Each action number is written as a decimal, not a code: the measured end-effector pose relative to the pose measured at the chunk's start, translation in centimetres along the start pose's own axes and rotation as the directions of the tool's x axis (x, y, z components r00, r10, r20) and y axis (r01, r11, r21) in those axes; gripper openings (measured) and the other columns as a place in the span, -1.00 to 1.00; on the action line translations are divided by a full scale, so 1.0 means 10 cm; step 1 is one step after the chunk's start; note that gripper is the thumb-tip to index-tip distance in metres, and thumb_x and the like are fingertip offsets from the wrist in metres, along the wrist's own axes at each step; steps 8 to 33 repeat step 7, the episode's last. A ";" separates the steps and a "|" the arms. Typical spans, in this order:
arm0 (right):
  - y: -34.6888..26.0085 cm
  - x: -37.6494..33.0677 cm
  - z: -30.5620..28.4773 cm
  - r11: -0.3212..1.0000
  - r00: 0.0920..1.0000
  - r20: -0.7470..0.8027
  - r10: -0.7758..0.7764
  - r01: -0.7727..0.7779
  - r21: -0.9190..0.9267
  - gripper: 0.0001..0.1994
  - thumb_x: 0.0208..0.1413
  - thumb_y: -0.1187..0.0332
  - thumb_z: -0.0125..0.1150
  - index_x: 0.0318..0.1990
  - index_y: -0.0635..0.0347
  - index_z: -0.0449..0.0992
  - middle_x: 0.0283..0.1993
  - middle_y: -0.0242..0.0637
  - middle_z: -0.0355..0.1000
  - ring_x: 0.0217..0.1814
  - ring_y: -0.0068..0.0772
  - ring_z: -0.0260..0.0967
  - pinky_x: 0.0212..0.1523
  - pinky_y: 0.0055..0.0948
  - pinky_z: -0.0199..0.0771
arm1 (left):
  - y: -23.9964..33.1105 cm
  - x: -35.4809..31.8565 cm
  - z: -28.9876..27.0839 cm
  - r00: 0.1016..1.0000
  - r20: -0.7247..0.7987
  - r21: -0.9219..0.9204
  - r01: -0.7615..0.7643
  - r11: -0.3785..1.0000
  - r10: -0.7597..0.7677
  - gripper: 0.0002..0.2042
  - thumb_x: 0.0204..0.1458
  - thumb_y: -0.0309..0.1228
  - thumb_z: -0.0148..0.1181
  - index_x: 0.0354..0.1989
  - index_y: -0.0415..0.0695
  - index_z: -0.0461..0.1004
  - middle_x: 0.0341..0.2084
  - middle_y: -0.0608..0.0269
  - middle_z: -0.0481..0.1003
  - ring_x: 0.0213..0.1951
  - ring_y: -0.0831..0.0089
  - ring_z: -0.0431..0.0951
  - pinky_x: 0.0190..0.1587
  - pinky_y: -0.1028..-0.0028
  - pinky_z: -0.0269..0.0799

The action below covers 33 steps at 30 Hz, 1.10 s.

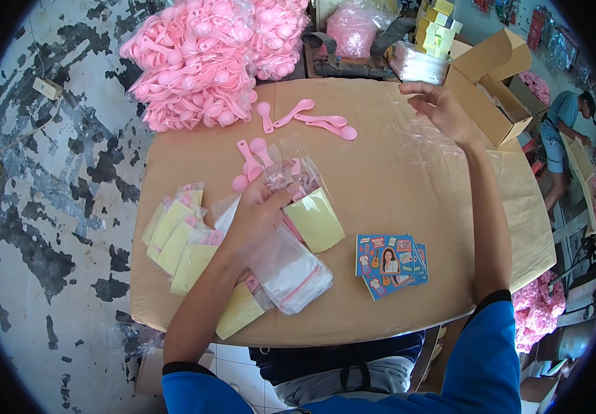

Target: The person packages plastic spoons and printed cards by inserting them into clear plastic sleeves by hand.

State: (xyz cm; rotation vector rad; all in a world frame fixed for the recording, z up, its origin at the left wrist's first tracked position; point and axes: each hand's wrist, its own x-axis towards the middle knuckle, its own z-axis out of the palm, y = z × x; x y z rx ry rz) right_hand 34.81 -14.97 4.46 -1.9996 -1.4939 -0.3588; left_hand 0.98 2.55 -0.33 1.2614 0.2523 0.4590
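Note:
My left hand [263, 201] is closed on a clear plastic packet [315, 219] with a pale yellow card and something pink inside. Beneath that hand lies a stack of clear plastic bags [291, 272]. Beyond its fingers are pink spoons [250, 160], partly hidden by the plastic. My right hand [443, 114] is raised at the far right with its fingers apart and nothing in them, close to a brown cardboard box [494, 114]. Several filled packets [177, 231] overlap at the left. Another filled packet [241, 310] lies by my left forearm.
Brown paper covers the table [408, 193]. Blue printed cards [391, 263] are stacked at right of centre. Loose pink spoons [312, 119] lie toward the back. Large bags of pink spoons [201, 65] stand at the back left. A person [561, 131] works at the far right.

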 end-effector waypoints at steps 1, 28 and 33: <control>-0.25 0.08 -0.09 0.918 0.982 0.106 0.157 -0.184 0.350 -0.71 0.09 0.45 0.11 -0.03 0.29 0.52 -0.18 -0.21 0.55 -0.21 -0.36 0.52 -0.07 -0.43 0.51 | 0.00 0.01 -0.01 1.000 0.000 -0.039 0.027 0.999 -0.027 -0.59 0.26 -0.46 -0.03 0.26 -0.30 0.17 0.07 0.09 0.41 0.06 0.43 0.46 0.13 0.40 0.42; -1.02 0.02 0.06 0.828 0.362 0.922 -0.136 -0.470 0.306 -0.75 0.17 0.48 0.02 -0.03 0.34 0.50 -0.12 -0.20 0.55 -0.14 -0.41 0.55 -0.10 -0.45 0.55 | -0.02 0.00 -0.07 0.997 -0.062 -0.094 0.039 0.995 -0.045 -0.64 0.27 -0.39 0.00 0.18 -0.30 0.28 0.03 0.14 0.45 0.06 0.43 0.46 0.11 0.39 0.44; -1.02 0.02 0.06 0.828 0.362 0.922 -0.136 -0.470 0.306 -0.75 0.17 0.48 0.02 -0.03 0.34 0.50 -0.12 -0.20 0.55 -0.14 -0.41 0.55 -0.10 -0.45 0.55 | -0.02 0.00 -0.07 0.997 -0.062 -0.094 0.039 0.995 -0.045 -0.64 0.27 -0.39 0.00 0.18 -0.30 0.28 0.03 0.14 0.45 0.06 0.43 0.46 0.11 0.39 0.44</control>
